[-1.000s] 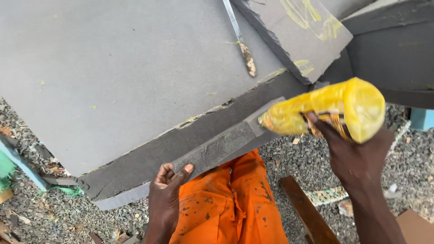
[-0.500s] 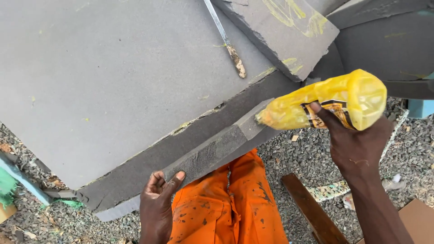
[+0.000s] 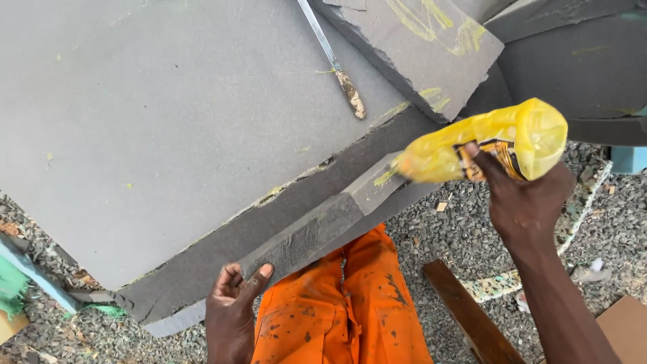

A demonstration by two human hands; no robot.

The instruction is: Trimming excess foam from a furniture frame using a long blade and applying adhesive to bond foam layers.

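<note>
Right hand (image 3: 529, 205) closed around a yellow squeeze bottle (image 3: 485, 145), held tilted on its side, nozzle end pointing left and touching the upper end of a narrow grey foam strip (image 3: 323, 226). Left hand (image 3: 232, 310) mostly open, thumb and fingers propping the strip's lower end from below. The strip's long axis runs diagonally, lower left to upper right, spanning between the two hands; it lies against the edge of a large grey foam slab (image 3: 155, 114). A metal blade (image 3: 333, 57) rests on the slab. Orange trousers (image 3: 337, 310) below, gravel ground (image 3: 465, 236) around.
</note>
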